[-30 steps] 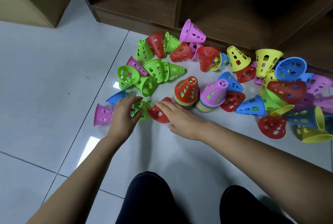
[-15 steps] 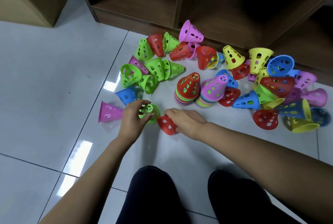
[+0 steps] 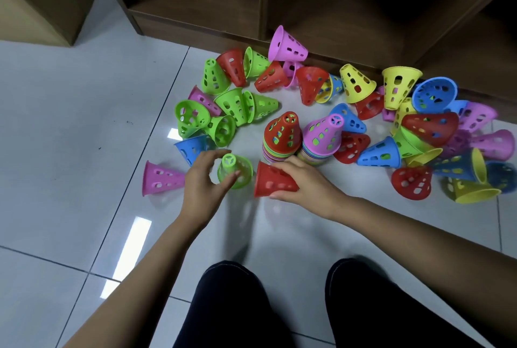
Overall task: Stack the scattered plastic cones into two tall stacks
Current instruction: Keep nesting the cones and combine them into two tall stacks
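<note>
Cones (image 3: 380,154) of many colours lie on the floor (image 3: 70,129), most of them on their sides. Nearest are two dark knees (image 3: 232,305). Beyond them the left hand (image 3: 200,182) curls thumb and fingers round a green cone (image 3: 236,170) (narrow end up). The right hand (image 3: 305,182) grips a red cone (image 3: 272,181) lying sideways, wide mouth to the left. Just behind the right hand stand a red-topped stack (image 3: 282,135) and a pink-topped stack (image 3: 321,136), side by side. Farther, loose cones spread up to the wooden shelf (image 3: 195,25).
</note>
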